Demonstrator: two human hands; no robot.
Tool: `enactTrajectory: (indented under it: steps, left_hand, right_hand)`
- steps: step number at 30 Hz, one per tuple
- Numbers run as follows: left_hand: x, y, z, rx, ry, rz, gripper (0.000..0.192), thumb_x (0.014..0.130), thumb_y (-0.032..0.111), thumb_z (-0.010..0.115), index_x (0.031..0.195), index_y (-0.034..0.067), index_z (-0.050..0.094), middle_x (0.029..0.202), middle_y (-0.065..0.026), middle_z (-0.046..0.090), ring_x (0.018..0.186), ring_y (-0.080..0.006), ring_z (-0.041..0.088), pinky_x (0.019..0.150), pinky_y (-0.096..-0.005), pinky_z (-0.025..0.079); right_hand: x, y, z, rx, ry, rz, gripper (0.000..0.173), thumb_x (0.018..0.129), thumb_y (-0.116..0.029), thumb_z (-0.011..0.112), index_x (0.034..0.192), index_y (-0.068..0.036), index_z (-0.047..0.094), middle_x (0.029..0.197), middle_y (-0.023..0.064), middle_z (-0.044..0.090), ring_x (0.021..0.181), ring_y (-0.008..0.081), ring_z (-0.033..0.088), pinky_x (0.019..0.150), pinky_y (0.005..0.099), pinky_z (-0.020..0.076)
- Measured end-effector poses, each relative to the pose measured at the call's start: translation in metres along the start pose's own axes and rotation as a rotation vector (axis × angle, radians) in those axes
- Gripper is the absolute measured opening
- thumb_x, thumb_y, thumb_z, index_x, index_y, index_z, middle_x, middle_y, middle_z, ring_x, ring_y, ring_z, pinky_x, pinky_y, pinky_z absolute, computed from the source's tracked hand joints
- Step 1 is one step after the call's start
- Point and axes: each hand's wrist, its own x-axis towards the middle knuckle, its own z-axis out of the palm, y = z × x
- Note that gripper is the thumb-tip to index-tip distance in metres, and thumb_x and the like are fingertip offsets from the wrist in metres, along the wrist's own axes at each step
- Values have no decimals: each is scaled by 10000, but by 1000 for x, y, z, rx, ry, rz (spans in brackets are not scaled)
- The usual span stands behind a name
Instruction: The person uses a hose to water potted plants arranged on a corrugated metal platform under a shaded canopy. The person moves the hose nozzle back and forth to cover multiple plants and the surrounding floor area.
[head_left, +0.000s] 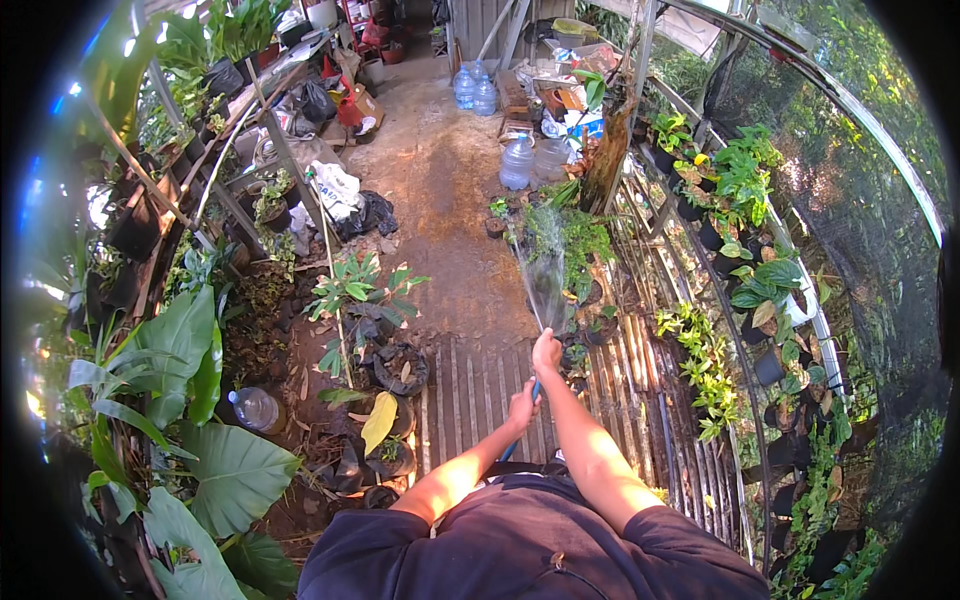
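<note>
A blue garden hose (509, 451) runs up from my waist into both hands. My right hand (547, 352) is farther out, wrapped around the hose end, which its fingers mostly hide. Closer to my body, my left hand (523, 405) grips the hose just behind it. Water (546, 270) fans out from the right hand, away from me. It falls over a bushy green plant (577, 236) and pots on the right of the path. A small potted plant (496, 225) stands at the left edge of the spray.
Underfoot lies a slatted floor (472, 390), meeting a bare dirt path (442, 180). Large water bottles (517, 161) stand by a tree trunk (609, 150). Potted saplings (364, 289) and broad-leaved plants (236, 476) line the left. Hanging pots (769, 367) and shade netting (885, 300) border the right.
</note>
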Motion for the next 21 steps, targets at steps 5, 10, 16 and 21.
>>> enactTrajectory:
  steps: [5,10,16,21]
  left_hand:
    - [-5,7,0,-51,5,26,573,876,618,417,574,132,457,443,42,346,339,-85,296,344,-261,205]
    - [-4,9,0,-76,13,23,572,882,611,419,572,131,449,443,47,343,338,-83,293,344,-260,200]
    - [-7,11,-1,-90,4,31,577,879,616,423,567,131,434,441,52,327,336,-81,277,345,-263,183]
    - [-9,12,1,-74,33,31,579,878,611,429,558,129,442,437,52,328,333,-80,277,343,-264,182]
  right_hand:
    - [-17,-17,-8,-32,-12,-10,691,878,-501,310,995,101,629,1058,317,600,1053,452,562,916,510,415]
    - [-13,-16,-1,1,-14,-16,686,884,-493,303,974,100,635,1034,322,604,1039,460,564,915,510,416]
    - [-11,-15,2,7,-47,-38,680,897,-477,295,972,111,627,1041,344,587,1048,473,549,930,506,406]
    - [-19,-18,-4,-7,-8,-51,679,897,-477,303,970,114,628,1042,337,592,1051,467,551,924,503,413]
